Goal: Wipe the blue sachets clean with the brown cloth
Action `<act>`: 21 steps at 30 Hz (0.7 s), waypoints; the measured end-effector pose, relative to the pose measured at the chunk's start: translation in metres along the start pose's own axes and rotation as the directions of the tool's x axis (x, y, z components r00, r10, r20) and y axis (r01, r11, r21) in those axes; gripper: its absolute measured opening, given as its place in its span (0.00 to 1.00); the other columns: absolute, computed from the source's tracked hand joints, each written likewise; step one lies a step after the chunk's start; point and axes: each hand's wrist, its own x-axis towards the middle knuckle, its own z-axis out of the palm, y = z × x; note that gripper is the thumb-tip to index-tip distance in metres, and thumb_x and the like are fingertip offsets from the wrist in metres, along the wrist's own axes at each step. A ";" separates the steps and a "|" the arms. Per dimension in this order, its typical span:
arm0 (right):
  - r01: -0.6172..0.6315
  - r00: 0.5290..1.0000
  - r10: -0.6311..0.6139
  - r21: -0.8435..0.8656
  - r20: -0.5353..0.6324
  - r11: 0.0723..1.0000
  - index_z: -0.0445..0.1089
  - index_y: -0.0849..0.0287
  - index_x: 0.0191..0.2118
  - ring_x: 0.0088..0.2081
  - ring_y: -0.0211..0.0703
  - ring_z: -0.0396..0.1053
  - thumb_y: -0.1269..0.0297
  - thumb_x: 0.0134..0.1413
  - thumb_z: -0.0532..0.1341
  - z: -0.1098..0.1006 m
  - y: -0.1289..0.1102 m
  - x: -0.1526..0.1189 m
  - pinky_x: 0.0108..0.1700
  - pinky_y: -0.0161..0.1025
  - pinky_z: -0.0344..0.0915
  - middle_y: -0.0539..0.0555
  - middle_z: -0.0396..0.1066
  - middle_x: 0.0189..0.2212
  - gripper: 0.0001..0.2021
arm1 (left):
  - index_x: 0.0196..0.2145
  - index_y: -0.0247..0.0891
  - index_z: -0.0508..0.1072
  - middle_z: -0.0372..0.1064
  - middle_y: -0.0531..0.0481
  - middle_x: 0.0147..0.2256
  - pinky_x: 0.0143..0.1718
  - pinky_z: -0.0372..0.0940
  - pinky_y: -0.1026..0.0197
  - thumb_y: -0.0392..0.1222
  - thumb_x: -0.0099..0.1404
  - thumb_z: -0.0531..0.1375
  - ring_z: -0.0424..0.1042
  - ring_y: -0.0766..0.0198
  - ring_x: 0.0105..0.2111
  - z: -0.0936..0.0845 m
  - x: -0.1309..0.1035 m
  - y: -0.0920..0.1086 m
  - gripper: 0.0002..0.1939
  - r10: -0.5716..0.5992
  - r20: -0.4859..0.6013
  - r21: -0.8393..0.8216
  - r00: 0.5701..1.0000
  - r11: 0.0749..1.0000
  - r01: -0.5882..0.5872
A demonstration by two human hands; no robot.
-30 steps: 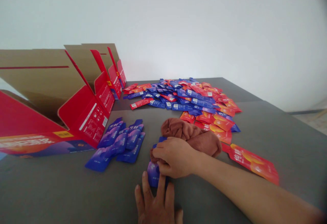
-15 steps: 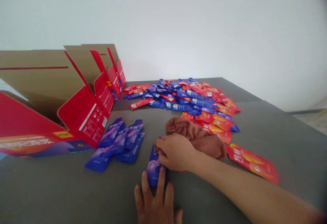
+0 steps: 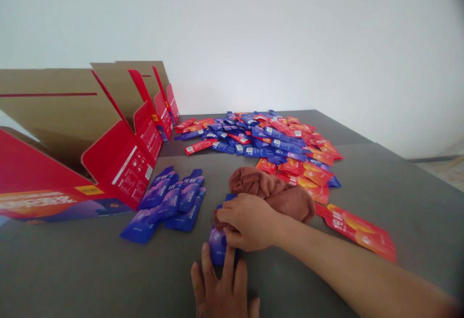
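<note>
A blue sachet with a purple pattern (image 3: 216, 244) lies flat on the grey table. Spread fingers of my left hand (image 3: 224, 289) rest on its near end. Bunched in my right hand (image 3: 250, 221) is a brown cloth (image 3: 271, 190), one part of it pressed onto the sachet's upper half. Hand and cloth hide much of that upper half. The rest of the cloth trails to the right. To the left of my hands lie several more blue sachets (image 3: 172, 199), overlapping in a small group. A red-orange sachet (image 3: 358, 231) lies by itself beyond my right forearm.
Open red cardboard boxes (image 3: 119, 163) stand in a row along the left side, flaps raised. A large mixed pile of blue and red sachets (image 3: 268, 137) covers the back middle of the grey table (image 3: 90, 274). A white wall (image 3: 253, 33) rises behind.
My right hand has slid slightly down and right over the blue sachet, while the cloth has shifted a little left. My left hand stays almost where it was.
</note>
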 end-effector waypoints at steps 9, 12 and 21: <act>-0.098 0.994 0.096 -0.034 -0.059 0.995 0.68 0.56 0.39 0.34 0.44 0.68 0.62 0.53 0.52 0.004 0.000 0.000 0.34 0.40 0.56 0.52 0.71 0.34 0.11 | 0.40 0.44 0.73 0.65 0.47 0.52 0.46 0.58 0.32 0.40 0.44 0.61 0.56 0.29 0.53 0.000 0.000 -0.001 0.21 0.026 -0.020 0.021 0.999 0.999 -0.026; -0.165 0.985 0.163 -0.047 -0.049 0.985 0.68 0.57 0.39 0.35 0.45 0.68 0.62 0.53 0.52 0.003 0.000 0.001 0.35 0.40 0.57 0.54 0.71 0.35 0.11 | 0.39 0.44 0.73 0.64 0.48 0.54 0.46 0.58 0.32 0.41 0.44 0.61 0.55 0.29 0.53 -0.001 0.001 -0.001 0.21 0.020 -0.008 0.031 1.000 0.999 -0.020; -0.117 0.993 0.116 -0.025 -0.024 0.993 0.68 0.59 0.39 0.36 0.45 0.68 0.62 0.53 0.53 -0.001 0.000 0.001 0.36 0.40 0.57 0.55 0.71 0.35 0.11 | 0.40 0.44 0.73 0.65 0.48 0.52 0.46 0.59 0.31 0.40 0.43 0.61 0.55 0.28 0.53 -0.001 0.001 -0.002 0.22 0.030 -0.025 0.031 0.999 0.999 -0.029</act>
